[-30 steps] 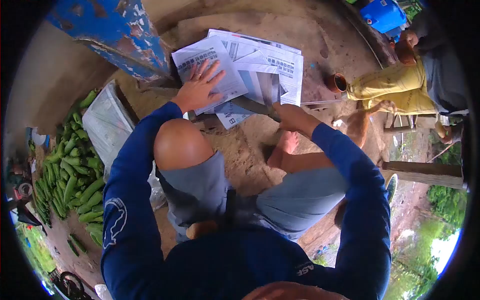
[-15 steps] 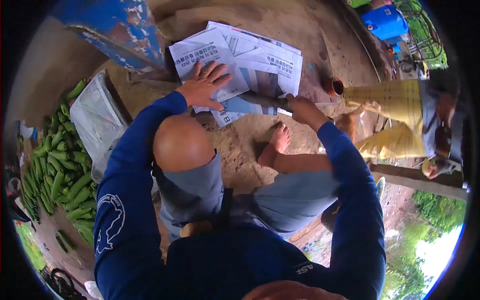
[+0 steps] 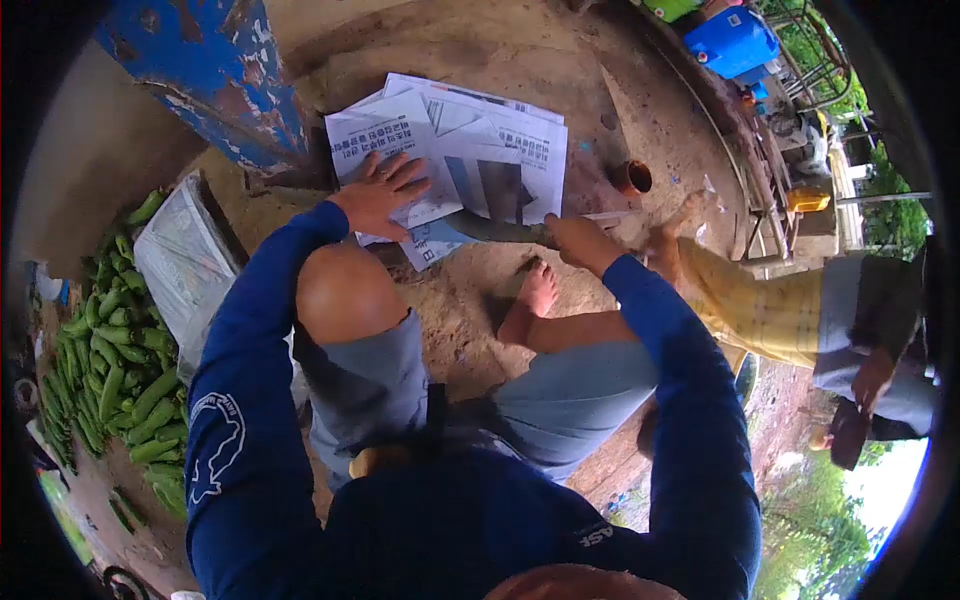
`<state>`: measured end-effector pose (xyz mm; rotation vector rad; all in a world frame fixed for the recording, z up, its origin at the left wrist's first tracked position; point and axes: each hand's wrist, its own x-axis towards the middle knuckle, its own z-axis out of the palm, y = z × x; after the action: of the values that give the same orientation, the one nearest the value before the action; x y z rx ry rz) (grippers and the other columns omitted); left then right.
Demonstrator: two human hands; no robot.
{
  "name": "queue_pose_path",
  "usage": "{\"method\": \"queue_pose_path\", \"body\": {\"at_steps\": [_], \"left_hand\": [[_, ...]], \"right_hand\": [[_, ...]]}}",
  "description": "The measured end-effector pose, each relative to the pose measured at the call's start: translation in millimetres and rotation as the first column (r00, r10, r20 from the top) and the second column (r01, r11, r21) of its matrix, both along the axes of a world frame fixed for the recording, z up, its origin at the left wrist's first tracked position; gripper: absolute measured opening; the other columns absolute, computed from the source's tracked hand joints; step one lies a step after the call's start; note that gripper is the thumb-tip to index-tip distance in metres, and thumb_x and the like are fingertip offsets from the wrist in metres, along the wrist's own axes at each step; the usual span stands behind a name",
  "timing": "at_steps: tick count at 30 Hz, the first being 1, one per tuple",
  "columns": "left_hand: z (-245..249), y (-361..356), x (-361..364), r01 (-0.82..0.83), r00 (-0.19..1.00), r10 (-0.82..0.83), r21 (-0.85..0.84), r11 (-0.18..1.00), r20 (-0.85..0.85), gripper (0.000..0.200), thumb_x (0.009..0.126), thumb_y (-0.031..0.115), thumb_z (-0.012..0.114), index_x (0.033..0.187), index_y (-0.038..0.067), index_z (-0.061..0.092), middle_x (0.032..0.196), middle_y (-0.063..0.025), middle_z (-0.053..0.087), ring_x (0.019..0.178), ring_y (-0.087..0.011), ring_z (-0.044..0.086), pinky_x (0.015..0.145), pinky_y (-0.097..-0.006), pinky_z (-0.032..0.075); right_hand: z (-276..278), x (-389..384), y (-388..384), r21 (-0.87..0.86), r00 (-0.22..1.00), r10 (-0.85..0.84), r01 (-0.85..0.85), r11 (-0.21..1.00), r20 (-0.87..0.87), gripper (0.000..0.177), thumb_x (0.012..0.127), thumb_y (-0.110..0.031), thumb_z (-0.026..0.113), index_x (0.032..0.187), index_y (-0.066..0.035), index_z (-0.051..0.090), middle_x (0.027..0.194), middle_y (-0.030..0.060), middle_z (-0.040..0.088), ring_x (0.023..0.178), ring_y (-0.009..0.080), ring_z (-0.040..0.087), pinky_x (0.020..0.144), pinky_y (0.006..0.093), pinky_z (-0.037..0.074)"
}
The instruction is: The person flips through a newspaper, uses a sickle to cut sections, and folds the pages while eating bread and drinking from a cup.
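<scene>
Several printed newspaper sheets (image 3: 545,135) lie overlapping on the ground in front of me. My left hand (image 3: 385,195) rests flat on the left sheets, fingers spread. In my right hand (image 3: 582,243), closed round its handle, is a large knife (image 3: 490,230) with a broad dark blade. The blade points left along the near edge of the papers, and its tip end is at the edge of the sheet under my left hand. My bare foot (image 3: 535,295) is on the ground just below the blade.
Long green vegetables (image 3: 130,350) are heaped at left beside a plastic-wrapped stack (image 3: 185,250). A blue peeling post (image 3: 215,80) stands upper left, a brown cup (image 3: 632,178) right of the papers. Another person in a yellow checked garment (image 3: 765,310) is at right; a blue container (image 3: 730,42) stands behind.
The view has shifted, so papers and hands sit slightly lower and further left. The knife stays by the papers' near edge. The other person at right has changed stance, legs now lower in view.
</scene>
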<state>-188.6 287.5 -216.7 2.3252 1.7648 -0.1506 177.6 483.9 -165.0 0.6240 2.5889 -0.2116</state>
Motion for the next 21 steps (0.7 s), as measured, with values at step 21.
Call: {"method": "queue_pose_path", "body": {"at_steps": [21], "left_hand": [[-21.0, -8.1, 6.0, -0.125, 0.992, 0.122, 0.129, 0.984, 0.031, 0.096, 0.089, 0.076, 0.053, 0.162, 0.018, 0.028, 0.171, -0.0150, 0.011, 0.157, -0.0409, 0.000, 0.120, -0.0678, -0.002]], "right_hand": [[-26.5, -0.8, 33.0, 0.156, 0.973, 0.135, -0.106, 0.982, -0.187, 0.034, 0.079, -0.005, 0.067, 0.111, 0.000, 0.058, 0.095, 0.0250, 0.070, 0.091, 0.0437, 0.070, 0.078, 0.0532, 0.055]]}}
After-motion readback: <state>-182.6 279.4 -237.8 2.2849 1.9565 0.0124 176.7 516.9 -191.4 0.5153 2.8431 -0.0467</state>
